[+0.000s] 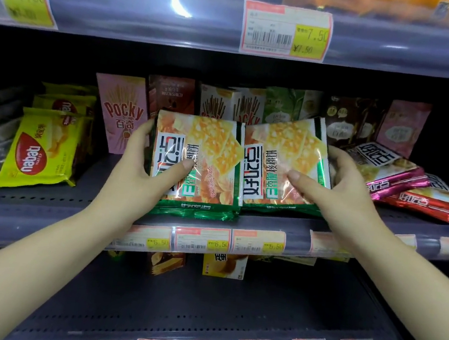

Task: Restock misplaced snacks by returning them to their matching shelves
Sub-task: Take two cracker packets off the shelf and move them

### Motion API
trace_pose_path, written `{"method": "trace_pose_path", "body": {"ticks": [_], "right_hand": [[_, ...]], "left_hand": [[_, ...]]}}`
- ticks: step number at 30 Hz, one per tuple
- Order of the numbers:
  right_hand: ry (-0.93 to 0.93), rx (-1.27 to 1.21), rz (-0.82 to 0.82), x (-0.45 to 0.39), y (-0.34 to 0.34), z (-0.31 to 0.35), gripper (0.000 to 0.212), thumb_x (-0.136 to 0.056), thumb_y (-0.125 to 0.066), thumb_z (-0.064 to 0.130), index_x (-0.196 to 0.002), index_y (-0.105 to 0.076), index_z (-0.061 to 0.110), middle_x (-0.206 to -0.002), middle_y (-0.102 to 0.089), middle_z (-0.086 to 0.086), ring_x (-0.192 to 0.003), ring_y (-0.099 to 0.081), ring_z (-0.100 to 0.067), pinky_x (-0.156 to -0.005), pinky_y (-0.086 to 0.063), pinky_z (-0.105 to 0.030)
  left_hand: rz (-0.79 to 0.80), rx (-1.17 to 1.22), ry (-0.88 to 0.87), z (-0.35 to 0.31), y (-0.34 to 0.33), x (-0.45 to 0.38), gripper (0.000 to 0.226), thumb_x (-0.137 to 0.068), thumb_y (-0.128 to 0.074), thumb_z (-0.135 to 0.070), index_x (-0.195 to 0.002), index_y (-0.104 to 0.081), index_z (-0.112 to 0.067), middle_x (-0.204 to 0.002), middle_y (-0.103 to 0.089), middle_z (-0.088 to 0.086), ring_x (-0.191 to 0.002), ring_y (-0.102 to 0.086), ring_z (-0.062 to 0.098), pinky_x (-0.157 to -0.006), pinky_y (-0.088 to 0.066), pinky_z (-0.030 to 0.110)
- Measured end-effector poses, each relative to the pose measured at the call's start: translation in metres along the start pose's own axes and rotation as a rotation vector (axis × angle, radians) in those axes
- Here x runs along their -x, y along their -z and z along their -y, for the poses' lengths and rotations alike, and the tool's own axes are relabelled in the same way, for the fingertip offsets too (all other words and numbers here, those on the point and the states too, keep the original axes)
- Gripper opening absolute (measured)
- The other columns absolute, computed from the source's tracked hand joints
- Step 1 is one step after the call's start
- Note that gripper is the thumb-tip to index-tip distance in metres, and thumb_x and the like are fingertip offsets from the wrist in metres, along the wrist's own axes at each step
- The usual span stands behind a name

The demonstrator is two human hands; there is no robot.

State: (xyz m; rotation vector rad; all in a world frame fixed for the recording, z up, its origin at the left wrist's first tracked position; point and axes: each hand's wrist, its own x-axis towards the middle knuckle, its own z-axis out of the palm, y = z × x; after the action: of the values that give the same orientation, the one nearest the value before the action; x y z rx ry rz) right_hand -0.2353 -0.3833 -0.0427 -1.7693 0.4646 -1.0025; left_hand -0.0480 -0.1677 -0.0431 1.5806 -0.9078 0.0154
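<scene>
So my left hand (144, 159) and right hand (341, 182) each grip a green cracker pack (198, 160), second pack (284, 160), side by side at 12 o'clock, long axes running front-to-back on the shelf (42, 203).

1. "Pocky" and "百奇" on the pink box (122, 116), left of centre.
2. "nabati" on the yellow wafer pack (40, 151), at left.
3. "7.50" on the upper shelf price tag (285, 32), upper right.
4. "6.50" on the middle shelf price tags (218, 243), centre.
</scene>
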Motion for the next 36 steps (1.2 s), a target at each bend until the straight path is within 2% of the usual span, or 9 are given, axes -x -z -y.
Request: {"method": "trace_pose_path", "body": {"ticks": [4,7,10,16,21,25,29,34,36], "right_hand": [[-0.012,-0.127,-0.034,0.007,0.001,0.003,0.062,-0.077,-0.077,0.015,-0.132,-0.049,0.013,-0.104,-0.074,0.005,-0.092,-0.072,-0.007,-0.068,-0.055,-0.016],[0.001,-0.198,-0.012,0.011,0.005,0.011,0.051,-0.076,-0.076,0.013,-0.123,-0.056,0.015,-0.104,-0.075,0.003,-0.095,-0.073,-0.016,-0.070,-0.058,-0.023],[0.006,-0.286,0.007,0.019,0.008,0.019,0.053,-0.066,-0.078,0.021,-0.116,-0.061,0.019,-0.104,-0.076,0.000,-0.094,-0.073,-0.020,-0.073,-0.060,-0.029],[0.024,-0.406,0.113,0.040,0.004,0.025,0.057,-0.063,-0.077,0.024,-0.117,-0.061,0.013,-0.105,-0.075,-0.005,-0.091,-0.074,-0.022,-0.066,-0.059,-0.027],[0.016,-0.453,0.249,0.050,-0.015,0.031,0.054,-0.065,-0.075,0.021,-0.117,-0.062,0.015,-0.107,-0.075,-0.007,-0.090,-0.074,-0.023,-0.065,-0.059,-0.029],[0.023,-0.502,0.387,0.068,-0.049,0.035,0.048,-0.064,-0.076,0.024,-0.110,-0.066,0.023,-0.105,-0.076,-0.005,-0.087,-0.075,-0.022,-0.063,-0.059,-0.029],[0.008,-0.553,0.563,0.090,-0.097,0.042,0.042,-0.065,-0.073,0.020,-0.106,-0.067,0.026,-0.105,-0.076,-0.003,-0.088,-0.074,-0.020,-0.064,-0.059,-0.026],[-0.012,-0.629,0.782,0.120,-0.171,0.055,0.046,-0.067,-0.071,0.017,-0.112,-0.065,0.020,-0.108,-0.075,-0.005,-0.089,-0.074,-0.019,-0.068,-0.059,-0.027],[-0.027,-0.652,0.862,0.135,-0.203,0.061,0.049,-0.068,-0.071,0.016,-0.116,-0.063,0.016,-0.111,-0.074,-0.007,-0.092,-0.073,-0.020,-0.071,-0.059,-0.028]], "left_hand": [[0.003,0.072,-0.019,0.000,0.002,0.001,0.078,-0.073,-0.075,-0.052,-0.137,-0.030,-0.054,-0.134,-0.052,-0.018,-0.126,-0.050,0.005,-0.096,-0.048,0.028],[-0.004,0.130,-0.027,-0.007,0.004,0.003,0.080,-0.071,-0.075,-0.050,-0.139,-0.034,-0.050,-0.133,-0.055,-0.017,-0.121,-0.055,0.004,-0.087,-0.053,0.023],[0.027,0.182,-0.048,-0.016,0.009,0.007,0.075,-0.072,-0.073,-0.045,-0.139,-0.039,-0.047,-0.130,-0.060,-0.017,-0.119,-0.059,0.006,-0.097,-0.050,0.035],[-0.002,0.190,-0.053,-0.025,0.025,0.036,0.064,-0.077,-0.072,-0.040,-0.134,-0.044,-0.050,-0.124,-0.064,-0.017,-0.113,-0.063,0.007,-0.090,-0.053,0.034],[-0.138,0.167,-0.001,-0.029,0.053,0.077,0.068,-0.079,-0.075,-0.032,-0.139,-0.043,-0.043,-0.121,-0.066,-0.017,-0.109,-0.065,0.006,-0.077,-0.056,0.019],[-0.253,0.060,0.069,-0.028,0.088,0.125,0.075,-0.070,-0.076,-0.047,-0.137,-0.042,-0.048,-0.124,-0.065,-0.017,-0.109,-0.064,0.004,-0.078,-0.056,0.021],[-0.441,-0.028,0.152,-0.033,0.126,0.182,0.058,-0.063,-0.076,-0.053,-0.111,-0.047,-0.069,-0.110,-0.067,-0.026,-0.098,-0.066,-0.004,-0.068,-0.054,0.012],[-0.673,-0.095,0.267,-0.043,0.187,0.259,0.061,-0.061,-0.079,-0.049,-0.115,-0.052,-0.043,-0.107,-0.073,-0.009,-0.095,-0.072,0.012,-0.074,-0.058,0.034],[-0.752,-0.111,0.308,-0.050,0.211,0.287,0.062,-0.061,-0.080,-0.045,-0.117,-0.055,-0.039,-0.110,-0.072,-0.005,-0.097,-0.071,0.015,-0.068,-0.059,0.033]]}}
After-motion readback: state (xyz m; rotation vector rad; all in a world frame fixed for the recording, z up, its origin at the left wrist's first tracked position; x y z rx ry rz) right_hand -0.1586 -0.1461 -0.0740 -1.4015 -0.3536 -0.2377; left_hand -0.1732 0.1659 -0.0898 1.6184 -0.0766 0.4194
